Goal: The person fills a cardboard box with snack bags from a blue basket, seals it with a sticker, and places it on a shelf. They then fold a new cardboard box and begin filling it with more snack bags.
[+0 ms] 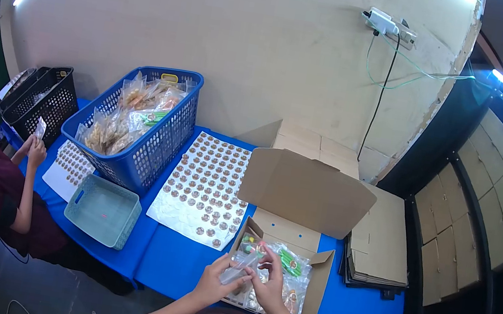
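My left hand (217, 283) and my right hand (269, 285) are closed on a small clear plastic bag (238, 272), tilted between them. What the bag holds is too small to make out. Just beneath my hands stands an open cardboard box (317, 287), its lid (307, 189) raised at the back. Inside the box lie several clear packets, among them a packet with green sticks (289, 262) and a packet of pale pieces (255, 301). My hands and the bag hide part of the box's left side.
To the left lies a sheet of round stickers (199, 178) on the blue tablecloth (165, 268). Beyond are a blue basket (162, 159) of filled bags and a pale green tray (97, 238). A co-worker (8, 197) holds a small packet there. Flat cardboard (383, 240) is stacked at right.
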A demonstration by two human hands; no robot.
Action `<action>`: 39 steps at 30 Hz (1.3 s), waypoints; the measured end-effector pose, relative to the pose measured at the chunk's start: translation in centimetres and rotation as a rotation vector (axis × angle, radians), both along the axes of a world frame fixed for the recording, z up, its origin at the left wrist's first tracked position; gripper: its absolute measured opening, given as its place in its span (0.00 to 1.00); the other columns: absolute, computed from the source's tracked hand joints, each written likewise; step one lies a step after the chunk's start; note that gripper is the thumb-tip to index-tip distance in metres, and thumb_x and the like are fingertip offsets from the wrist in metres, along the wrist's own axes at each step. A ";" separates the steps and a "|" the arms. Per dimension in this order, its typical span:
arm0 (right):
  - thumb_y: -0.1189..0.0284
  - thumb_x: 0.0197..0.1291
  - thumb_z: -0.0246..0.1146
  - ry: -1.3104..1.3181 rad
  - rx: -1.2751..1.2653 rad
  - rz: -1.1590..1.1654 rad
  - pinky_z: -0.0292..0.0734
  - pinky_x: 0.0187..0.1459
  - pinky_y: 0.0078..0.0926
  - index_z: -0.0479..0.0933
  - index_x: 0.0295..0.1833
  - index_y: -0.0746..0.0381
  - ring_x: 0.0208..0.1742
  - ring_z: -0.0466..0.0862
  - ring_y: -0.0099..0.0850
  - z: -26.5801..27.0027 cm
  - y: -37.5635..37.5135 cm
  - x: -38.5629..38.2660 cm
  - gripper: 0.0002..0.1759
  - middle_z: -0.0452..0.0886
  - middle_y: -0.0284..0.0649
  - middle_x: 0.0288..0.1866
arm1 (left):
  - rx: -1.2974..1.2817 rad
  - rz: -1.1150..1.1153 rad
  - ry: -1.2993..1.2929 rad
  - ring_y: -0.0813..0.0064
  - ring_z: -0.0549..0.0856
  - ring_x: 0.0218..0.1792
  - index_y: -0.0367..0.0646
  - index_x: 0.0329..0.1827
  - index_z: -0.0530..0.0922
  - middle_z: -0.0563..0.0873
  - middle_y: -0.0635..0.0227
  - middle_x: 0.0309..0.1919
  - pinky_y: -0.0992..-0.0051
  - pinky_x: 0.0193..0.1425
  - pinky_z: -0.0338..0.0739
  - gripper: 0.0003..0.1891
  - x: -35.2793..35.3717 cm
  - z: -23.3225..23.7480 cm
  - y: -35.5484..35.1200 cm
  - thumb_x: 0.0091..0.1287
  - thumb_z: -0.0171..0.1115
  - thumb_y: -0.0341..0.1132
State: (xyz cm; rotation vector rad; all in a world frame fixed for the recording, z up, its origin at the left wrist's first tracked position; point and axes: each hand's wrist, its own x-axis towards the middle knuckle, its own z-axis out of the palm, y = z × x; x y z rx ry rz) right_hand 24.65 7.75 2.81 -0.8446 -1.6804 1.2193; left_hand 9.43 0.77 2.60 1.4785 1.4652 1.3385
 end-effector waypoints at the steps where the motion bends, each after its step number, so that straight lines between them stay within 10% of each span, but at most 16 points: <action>1: 0.74 0.52 0.71 0.002 -0.004 -0.003 0.68 0.55 0.25 0.68 0.65 0.61 0.55 0.72 0.27 0.1 0.3 0.0 0.33 0.71 0.39 0.58 | -0.004 -0.003 0.002 0.57 0.84 0.48 0.40 0.52 0.80 0.85 0.55 0.46 0.53 0.72 0.57 0.23 0.0 0.1 0.0 0.60 0.68 0.46; 10: 0.72 0.63 0.63 0.136 -0.246 0.166 0.65 0.59 0.25 0.83 0.45 0.65 0.55 0.72 0.26 -0.3 1.9 2.0 0.09 0.74 0.35 0.50 | -0.055 -0.125 -0.105 0.57 0.83 0.51 0.41 0.53 0.80 0.86 0.53 0.42 0.54 0.74 0.54 0.17 -1.2 0.3 1.1 0.71 0.53 0.43; 13: 0.71 0.66 0.59 0.143 -0.223 0.109 0.68 0.55 0.22 0.83 0.47 0.66 0.51 0.75 0.25 0.0 2.6 2.5 0.11 0.77 0.36 0.46 | -0.104 -0.313 0.180 0.53 0.71 0.65 0.37 0.66 0.69 0.76 0.45 0.59 0.53 0.75 0.48 0.25 -0.7 1.4 1.6 0.72 0.50 0.44; 15: 0.71 0.66 0.59 0.214 -0.394 -0.128 0.71 0.52 0.24 0.82 0.48 0.66 0.48 0.77 0.28 0.6 3.2 2.5 0.12 0.80 0.39 0.44 | 0.224 0.197 0.222 0.53 0.54 0.74 0.35 0.75 0.49 0.53 0.44 0.73 0.54 0.76 0.47 0.34 0.9 0.1 2.0 0.74 0.46 0.47; 16: 0.70 0.67 0.57 0.209 -0.329 -0.166 0.72 0.51 0.25 0.81 0.48 0.67 0.49 0.78 0.29 0.1 3.5 2.4 0.13 0.80 0.40 0.46 | 0.145 0.103 0.259 0.48 0.43 0.76 0.34 0.76 0.39 0.38 0.44 0.75 0.55 0.76 0.45 0.41 0.2 -0.1 2.0 0.72 0.50 0.48; 19: 0.70 0.68 0.56 0.051 0.021 -0.116 0.72 0.53 0.26 0.81 0.47 0.68 0.52 0.78 0.29 0.1 2.5 1.1 0.13 0.81 0.43 0.48 | 0.074 -0.185 0.195 0.47 0.43 0.76 0.36 0.76 0.42 0.39 0.41 0.75 0.56 0.76 0.44 0.43 0.0 0.2 2.5 0.69 0.56 0.48; 27: 0.73 0.62 0.60 -0.085 0.229 0.102 0.66 0.62 0.34 0.75 0.60 0.61 0.61 0.71 0.40 -0.8 2.0 -1.2 0.20 0.70 0.44 0.58 | 0.011 -0.045 -0.393 0.65 0.67 0.68 0.37 0.72 0.56 0.63 0.53 0.71 0.66 0.72 0.60 0.38 1.5 -2.1 2.4 0.63 0.67 0.36; 31: 0.74 0.51 0.70 0.079 -0.054 -0.116 0.67 0.63 0.33 0.76 0.56 0.59 0.63 0.70 0.37 -1.7 2.2 -2.1 0.24 0.67 0.43 0.61 | -0.086 -0.024 -0.640 0.75 0.78 0.55 0.34 0.57 0.74 0.82 0.59 0.54 0.73 0.62 0.70 0.18 1.1 -1.1 2.2 0.68 0.62 0.34; 39: 0.68 0.67 0.58 0.079 -0.319 0.228 0.65 0.65 0.35 0.82 0.49 0.63 0.62 0.74 0.34 -2.1 3.4 0.9 0.13 0.77 0.43 0.59 | -0.173 -0.117 -0.585 0.76 0.79 0.54 0.36 0.60 0.74 0.82 0.61 0.54 0.74 0.60 0.71 0.21 -0.1 -2.3 2.2 0.75 0.50 0.44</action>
